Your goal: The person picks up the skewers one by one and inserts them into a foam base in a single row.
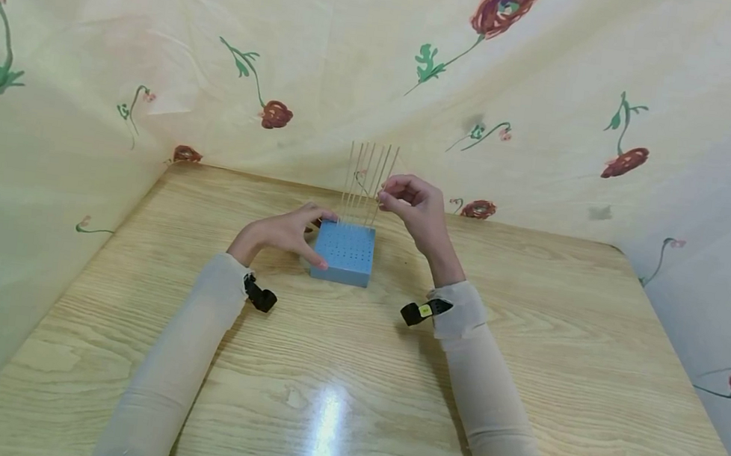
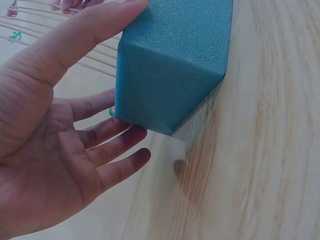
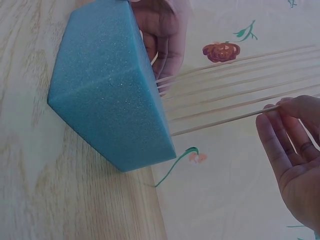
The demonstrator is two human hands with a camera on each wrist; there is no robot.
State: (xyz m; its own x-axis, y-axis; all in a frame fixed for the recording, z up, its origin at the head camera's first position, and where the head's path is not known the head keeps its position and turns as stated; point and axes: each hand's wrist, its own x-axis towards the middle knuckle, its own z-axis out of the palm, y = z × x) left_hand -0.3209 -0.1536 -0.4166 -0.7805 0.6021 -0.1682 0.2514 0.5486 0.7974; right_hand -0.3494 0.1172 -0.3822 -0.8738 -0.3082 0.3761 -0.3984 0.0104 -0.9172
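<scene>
A blue foam block [image 1: 341, 274] with rows of small holes in its top stands on the wooden table. Several thin wooden skewers rise from its far edge. My left hand [image 1: 284, 230] spans the block's left side, thumb at the near top edge and fingers at the far corner; in the left wrist view its lower fingers are spread loosely beside the foam [image 2: 170, 75]. Above the block's far right corner, my right hand [image 1: 420, 208] pinches the rightmost skewer [image 3: 215, 123] between thumb and fingertips. That skewer's lower end meets the block's top in the right wrist view.
The wooden table [image 1: 338, 353] reaches back to a pale cloth [image 1: 358, 54] printed with red flowers, hanging behind and at the sides. Each sleeved wrist carries a small black camera, the left one [image 1: 261, 296] and the right one [image 1: 420, 312].
</scene>
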